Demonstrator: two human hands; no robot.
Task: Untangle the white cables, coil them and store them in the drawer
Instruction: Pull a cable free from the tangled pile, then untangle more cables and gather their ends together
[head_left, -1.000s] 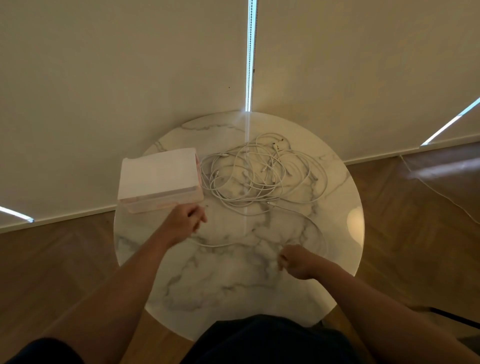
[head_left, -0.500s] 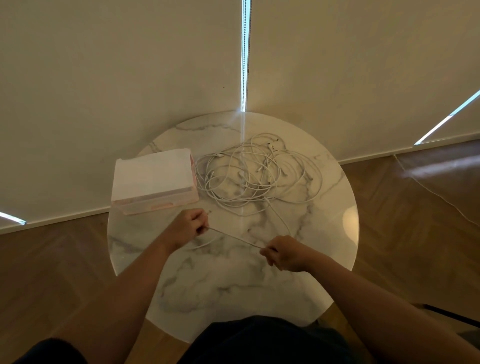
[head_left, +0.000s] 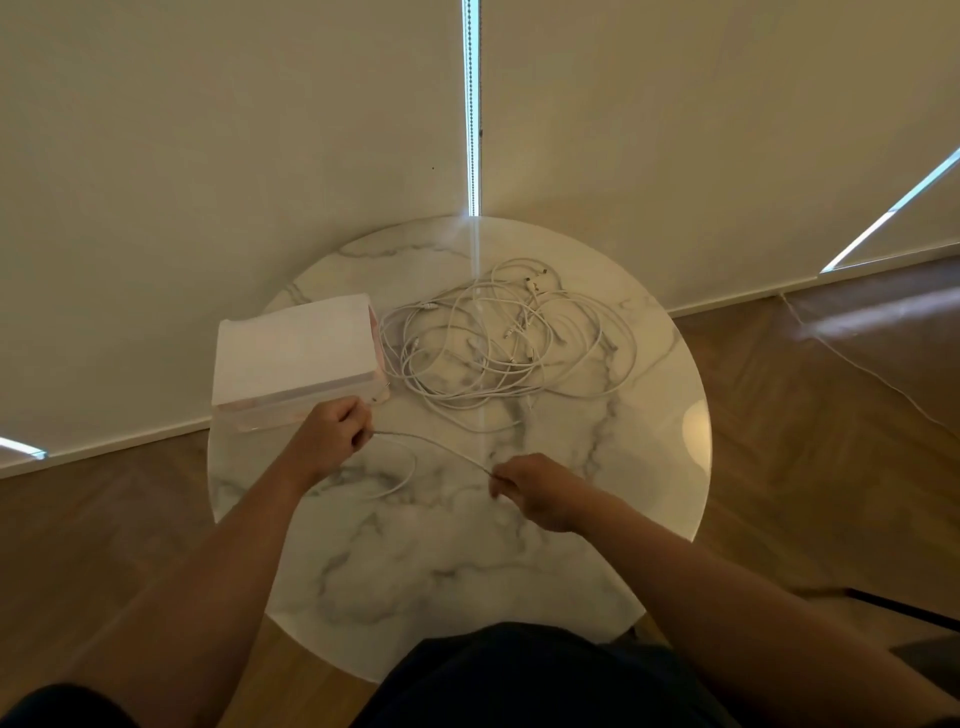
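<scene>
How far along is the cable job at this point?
Done: little; no finished coil shows and the drawer unit looks closed. In hand: left hand and right hand hold one white cable stretched between them. Left: the tangled pile on the marble table needs separating, coiling and storing.

This looks like a room in a home. A herringbone wood floor (head_left: 831, 441) and drawn cream roller blinds (head_left: 208, 156) surround a round marble desk (head_left: 467, 571).

drawer box (head_left: 296, 349) on table (head_left: 467, 571) left, cable tangle (head_left: 498, 343) right of it, hands nearer
</scene>
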